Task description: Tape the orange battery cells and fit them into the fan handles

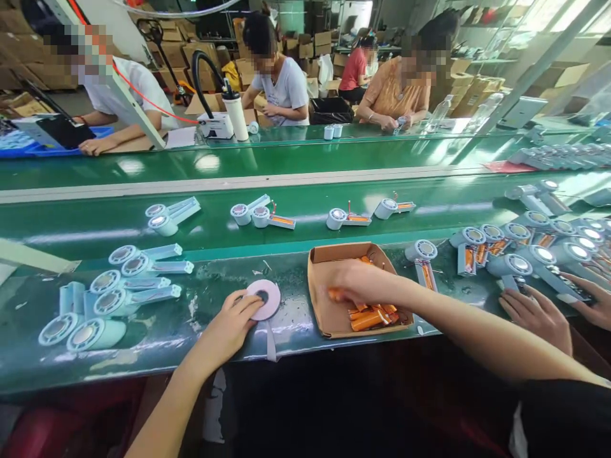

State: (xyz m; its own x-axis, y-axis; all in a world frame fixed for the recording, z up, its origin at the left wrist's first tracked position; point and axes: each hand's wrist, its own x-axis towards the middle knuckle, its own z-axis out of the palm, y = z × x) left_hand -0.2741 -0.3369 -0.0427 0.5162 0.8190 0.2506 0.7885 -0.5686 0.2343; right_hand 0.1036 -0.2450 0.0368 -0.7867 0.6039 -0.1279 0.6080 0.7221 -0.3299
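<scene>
My left hand grips a pale pink-white roll of tape at its left side, with fingertips at the core hole. A loose tape end hangs from the roll over the bench edge. Reaching into a shallow cardboard box, my right hand is smeared by motion, so its fingers are unclear. Orange wrapped cylinders, which look like battery cells, lie in the box beneath and beside that hand.
Light-blue fan-like housings lie at the left, with more at the right. Several others rest on the green conveyor. A co-worker's hands handle a housing at right. Several people sit across the line.
</scene>
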